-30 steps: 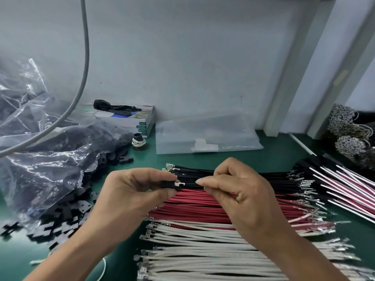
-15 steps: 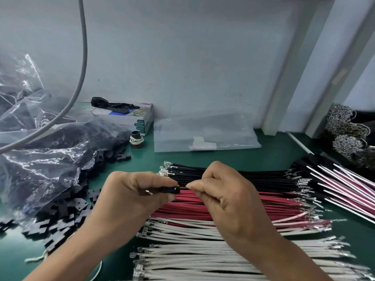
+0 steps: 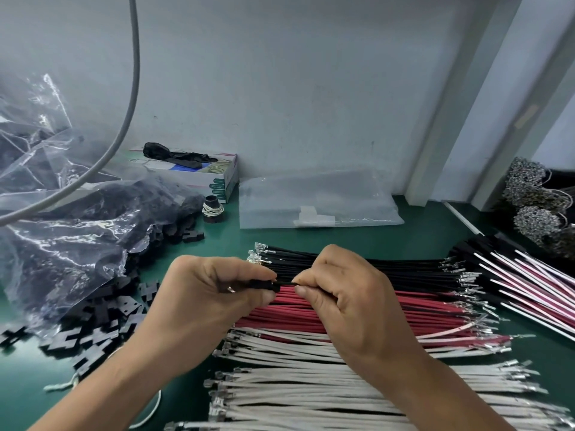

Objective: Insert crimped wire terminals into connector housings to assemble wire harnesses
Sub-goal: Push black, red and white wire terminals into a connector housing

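My left hand pinches a small black connector housing between thumb and fingers. My right hand pinches a black wire close to its end, and that end sits in the housing's mouth; its terminal is hidden. Below the hands, on the green mat, lie rows of black wires, red wires and white wires, all with metal terminals on their ends.
A clear bag of black housings spills loose housings at the left. A glove box and a flat clear bag stand by the back wall. Pink-and-white harnesses lie at the right. A grey cable hangs overhead.
The bare metal terminal seen at the housing's mouth a second ago has gone inside the housing. My right hand's fingertips have closed up to the housing. Both hands stay in place.
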Demonstrator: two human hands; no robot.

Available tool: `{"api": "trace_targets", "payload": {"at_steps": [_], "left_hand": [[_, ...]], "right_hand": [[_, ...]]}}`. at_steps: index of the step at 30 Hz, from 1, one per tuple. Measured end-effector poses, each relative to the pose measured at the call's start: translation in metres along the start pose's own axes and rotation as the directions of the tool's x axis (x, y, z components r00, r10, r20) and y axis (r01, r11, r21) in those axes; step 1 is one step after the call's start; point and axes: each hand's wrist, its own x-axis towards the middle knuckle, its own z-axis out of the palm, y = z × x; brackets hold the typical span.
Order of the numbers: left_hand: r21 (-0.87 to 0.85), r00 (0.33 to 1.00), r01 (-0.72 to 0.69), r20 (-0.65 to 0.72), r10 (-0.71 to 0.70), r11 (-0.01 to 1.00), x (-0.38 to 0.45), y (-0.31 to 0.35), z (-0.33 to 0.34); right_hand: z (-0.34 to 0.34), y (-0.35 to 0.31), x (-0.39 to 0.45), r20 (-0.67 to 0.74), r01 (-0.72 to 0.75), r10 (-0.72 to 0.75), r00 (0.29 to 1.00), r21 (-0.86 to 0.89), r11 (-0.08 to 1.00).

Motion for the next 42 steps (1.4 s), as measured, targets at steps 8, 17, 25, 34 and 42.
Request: {"api": "trace_targets", "payload": {"at_steps": [8, 17, 25, 34, 42], "left_hand": [[0.076, 0.999, -0.049, 0.001, 0.050, 0.996, 0.000, 0.001, -0.001], [-0.111, 0.988, 0.029, -0.148, -0.046, 0.993, 0.007, -0.002, -0.009], [-0.194, 0.973, 0.118, -0.172, -0.152, 0.974, 0.012, -0.006, -0.012], [-0.192, 0.974, 0.118, -0.168, -0.151, 0.974, 0.014, -0.009, -0.012], [-0.215, 0.974, 0.110, -0.173, -0.149, 0.970, 0.014, -0.010, -0.012]], "right_hand": [[0.005, -0.002, 0.000, -0.011, 0.036, -0.036, 0.999, 0.009, 0.999], [-0.004, -0.005, 0.003, -0.111, 0.152, -0.192, 0.975, -0.298, 0.943], [0.010, -0.006, -0.004, 0.241, -0.046, 0.090, 0.966, -0.183, 0.982], [0.005, -0.010, -0.006, 0.305, -0.129, 0.166, 0.938, -0.138, 0.982], [0.006, -0.011, -0.005, 0.259, -0.208, 0.230, 0.938, -0.110, 0.972]]}}
